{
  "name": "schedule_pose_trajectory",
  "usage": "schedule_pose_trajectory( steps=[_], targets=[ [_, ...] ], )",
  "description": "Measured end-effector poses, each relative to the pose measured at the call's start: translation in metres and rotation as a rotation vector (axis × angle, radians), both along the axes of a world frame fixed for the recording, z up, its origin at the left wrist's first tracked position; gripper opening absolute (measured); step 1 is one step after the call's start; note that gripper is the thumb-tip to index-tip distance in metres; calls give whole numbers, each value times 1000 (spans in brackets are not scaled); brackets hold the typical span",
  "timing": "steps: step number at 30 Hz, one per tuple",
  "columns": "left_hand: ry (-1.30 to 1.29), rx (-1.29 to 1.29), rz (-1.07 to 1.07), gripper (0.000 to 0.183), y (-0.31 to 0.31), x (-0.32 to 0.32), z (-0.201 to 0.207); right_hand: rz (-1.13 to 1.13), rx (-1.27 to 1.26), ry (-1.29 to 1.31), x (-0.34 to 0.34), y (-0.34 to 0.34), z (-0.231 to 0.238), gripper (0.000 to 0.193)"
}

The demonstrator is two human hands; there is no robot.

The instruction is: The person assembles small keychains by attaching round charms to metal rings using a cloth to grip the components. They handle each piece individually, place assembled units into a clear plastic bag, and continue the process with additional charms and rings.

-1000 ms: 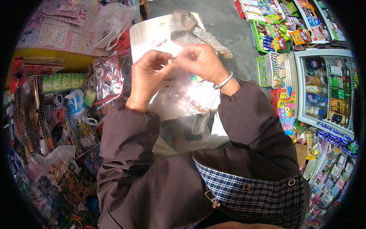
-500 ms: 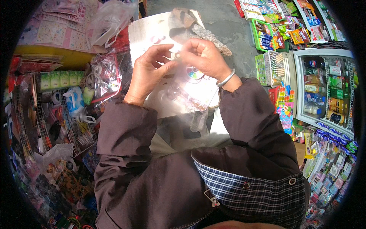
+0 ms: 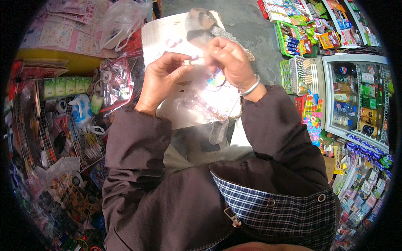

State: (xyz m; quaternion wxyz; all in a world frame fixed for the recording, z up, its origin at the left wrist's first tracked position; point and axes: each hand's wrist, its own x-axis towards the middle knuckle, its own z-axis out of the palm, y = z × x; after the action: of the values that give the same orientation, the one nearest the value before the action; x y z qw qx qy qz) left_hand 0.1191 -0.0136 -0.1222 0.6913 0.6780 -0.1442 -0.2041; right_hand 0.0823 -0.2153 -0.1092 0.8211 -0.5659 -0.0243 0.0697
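Over a bright white board (image 3: pixel 155 33), my left hand (image 3: pixel 165 77) pinches a small white piece (image 3: pixel 187 62) between thumb and forefinger. Close beside it, my right hand (image 3: pixel 230 62) is curled with its thumb and fingers drawn together. Glare and motion blur hide what those fingertips may hold. Below the hands lies a rainbow-coloured disc (image 3: pixel 215 78), along with a crumpled clear plastic bag (image 3: pixel 194 104) that hangs over the board's near edge. Several small pale pink round pieces (image 3: pixel 172 42) rest farther up on the board.
Brown-grey cloth (image 3: pixel 200 21) lies at the board's far edge. To the left stand wire racks (image 3: pixel 39 121) of packaged goods and a clear red-edged bag (image 3: pixel 119 83). On the right are baskets (image 3: pixel 299 75) and a white-framed drinks cooler (image 3: pixel 328 100).
My left fingers have closed and a small white piece now shows between them. My right hand has shifted slightly up and right, and its fingers have drawn in.
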Motion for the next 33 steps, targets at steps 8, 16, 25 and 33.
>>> schedule_pose_trajectory(
  steps=[8,16,25,33],
  targets=[
    [-17,-103,35,20,4,1,3,53,-37,-50,-5,-11,6,8],
    [-44,17,-29,22,-1,-5,7,53,84,279,-3,2,8,18],
    [-490,318,-77,23,-4,-4,15,111,-370,291,-3,0,15,26],
    [-480,287,-88,21,-7,-4,17,50,-396,220,-1,4,6,16]
  ],
)
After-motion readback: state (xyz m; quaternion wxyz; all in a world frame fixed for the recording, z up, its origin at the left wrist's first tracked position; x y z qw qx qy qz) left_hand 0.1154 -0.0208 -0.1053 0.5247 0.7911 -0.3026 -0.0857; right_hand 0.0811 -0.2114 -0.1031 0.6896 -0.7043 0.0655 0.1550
